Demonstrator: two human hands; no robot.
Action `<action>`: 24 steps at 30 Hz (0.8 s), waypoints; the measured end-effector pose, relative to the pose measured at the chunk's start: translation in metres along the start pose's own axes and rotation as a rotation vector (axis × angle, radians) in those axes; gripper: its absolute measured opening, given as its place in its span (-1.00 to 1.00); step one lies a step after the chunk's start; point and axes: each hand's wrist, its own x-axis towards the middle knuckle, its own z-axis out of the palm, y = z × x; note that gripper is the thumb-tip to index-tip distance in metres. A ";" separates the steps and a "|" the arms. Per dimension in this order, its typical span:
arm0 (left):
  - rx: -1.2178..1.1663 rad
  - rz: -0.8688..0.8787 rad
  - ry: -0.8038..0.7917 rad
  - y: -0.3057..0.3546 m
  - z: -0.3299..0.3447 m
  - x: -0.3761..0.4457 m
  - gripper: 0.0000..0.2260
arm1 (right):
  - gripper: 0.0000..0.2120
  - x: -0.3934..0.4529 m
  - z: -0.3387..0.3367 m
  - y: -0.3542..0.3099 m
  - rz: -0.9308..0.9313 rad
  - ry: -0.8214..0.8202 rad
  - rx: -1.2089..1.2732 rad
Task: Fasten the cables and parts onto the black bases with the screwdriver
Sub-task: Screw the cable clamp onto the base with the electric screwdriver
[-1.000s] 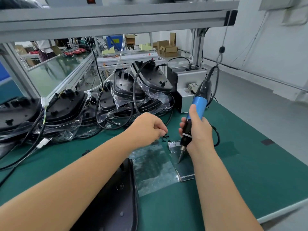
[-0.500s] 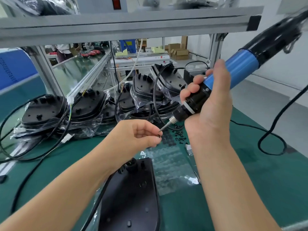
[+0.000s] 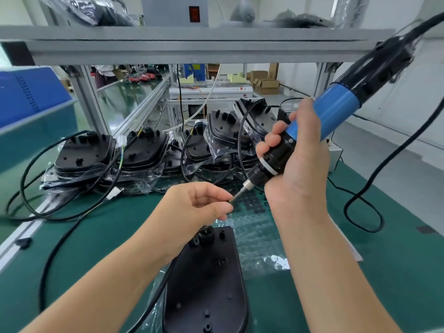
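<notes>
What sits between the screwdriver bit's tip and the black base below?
Head view: only the left hand, pinching at the bit tip of the blue electric screwdriver, above the black plastic base.

The right hand (image 3: 298, 164) holds the blue screwdriver (image 3: 312, 133), tilted, tip pointing down at the left hand (image 3: 199, 205). The left fingers (image 3: 222, 207) pinch something tiny at the tip. Below the fingers, a black base (image 3: 206, 280) lies on the green table (image 3: 396, 260).
</notes>
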 end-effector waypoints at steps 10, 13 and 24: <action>0.104 0.259 0.188 0.003 0.004 -0.020 -0.75 | -0.73 -0.011 0.011 0.014 0.110 0.039 0.168; 0.140 0.242 0.200 0.007 0.002 -0.018 -0.71 | -0.74 -0.016 0.014 0.020 0.118 0.036 0.151; 0.134 0.148 0.177 -0.003 -0.012 -0.021 -0.74 | -0.75 -0.014 0.015 0.014 0.054 0.020 0.092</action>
